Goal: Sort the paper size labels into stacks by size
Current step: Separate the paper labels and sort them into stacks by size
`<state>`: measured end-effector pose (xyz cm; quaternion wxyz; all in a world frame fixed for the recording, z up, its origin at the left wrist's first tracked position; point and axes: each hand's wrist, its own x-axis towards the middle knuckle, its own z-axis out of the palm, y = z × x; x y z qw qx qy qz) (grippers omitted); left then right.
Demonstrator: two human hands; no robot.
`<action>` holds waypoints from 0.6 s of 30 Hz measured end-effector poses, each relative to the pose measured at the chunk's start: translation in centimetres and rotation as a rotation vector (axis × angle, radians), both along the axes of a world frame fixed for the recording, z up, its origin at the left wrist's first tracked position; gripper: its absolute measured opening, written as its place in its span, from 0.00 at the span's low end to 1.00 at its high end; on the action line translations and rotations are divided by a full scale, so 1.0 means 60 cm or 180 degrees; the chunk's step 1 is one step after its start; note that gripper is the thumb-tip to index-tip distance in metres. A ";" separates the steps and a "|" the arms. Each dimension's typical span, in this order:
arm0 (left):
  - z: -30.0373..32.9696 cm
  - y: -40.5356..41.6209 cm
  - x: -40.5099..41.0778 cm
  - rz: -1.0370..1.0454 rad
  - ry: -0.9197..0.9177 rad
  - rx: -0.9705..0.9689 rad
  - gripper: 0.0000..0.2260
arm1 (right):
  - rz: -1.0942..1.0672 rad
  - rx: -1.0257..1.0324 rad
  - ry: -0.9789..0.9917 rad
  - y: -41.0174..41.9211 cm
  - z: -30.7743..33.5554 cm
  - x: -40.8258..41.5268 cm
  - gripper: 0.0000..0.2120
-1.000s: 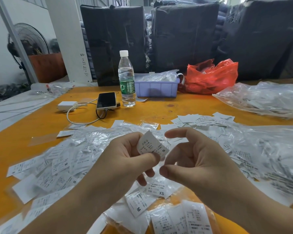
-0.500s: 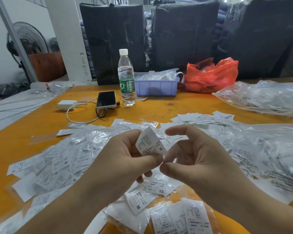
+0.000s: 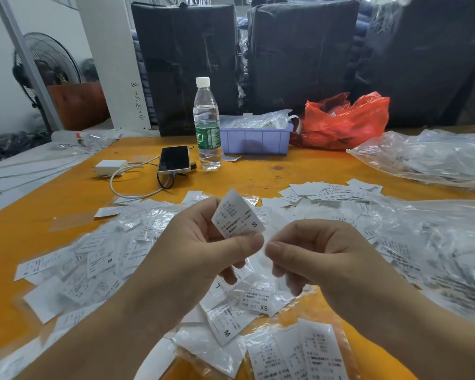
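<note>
The right hand (image 3: 321, 259) has closed its curled fingers, holding nothing visible, beside the left hand (image 3: 203, 242), which pinches the S label (image 3: 237, 215) above the unsorted labels (image 3: 93, 259), ready for stacking.

Held label (image 3: 237, 215): we could read the S, but the small print above it was too fine for us; its lower edge was hidden behind the left hand's (image 3: 200, 242) thumb.
Right hand (image 3: 321, 256): we could not tell whether its curled fingers pinched anything.
Labels on the table (image 3: 93, 259): blurred toward the left edge; we made out only a few size letters.
Clear bags (image 3: 433, 157): their contents were unreadable, and the frame cut them off on the right.
Fan (image 3: 47, 67): partly hidden behind a slanted pole.
</note>
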<state>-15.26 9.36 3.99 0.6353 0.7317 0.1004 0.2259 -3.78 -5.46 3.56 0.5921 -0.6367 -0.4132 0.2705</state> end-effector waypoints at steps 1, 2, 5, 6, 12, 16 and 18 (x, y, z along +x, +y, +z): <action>0.001 0.000 0.000 0.0003 -0.0025 -0.0065 0.07 | -0.0014 0.0006 0.0007 0.000 0.000 0.001 0.06; 0.001 0.000 0.000 0.0017 -0.0041 -0.0115 0.07 | -0.0023 0.0003 0.0003 0.001 -0.001 0.001 0.07; 0.002 0.001 0.001 0.0018 0.0008 -0.0192 0.07 | -0.0006 -0.0014 0.0006 0.002 -0.002 0.002 0.08; 0.002 0.001 0.000 -0.0027 0.0044 -0.0225 0.07 | 0.0012 -0.0017 0.0013 0.001 -0.002 0.001 0.08; 0.004 0.003 -0.002 -0.0585 0.0284 -0.0579 0.05 | 0.0199 0.0010 0.0040 0.000 0.000 0.000 0.10; 0.005 0.005 -0.002 -0.0767 0.0365 -0.0820 0.09 | 0.0308 0.0018 -0.0046 -0.003 0.000 -0.002 0.08; 0.005 0.006 -0.002 -0.0763 0.0368 -0.0809 0.08 | 0.0315 0.0030 -0.0118 -0.003 -0.001 -0.002 0.08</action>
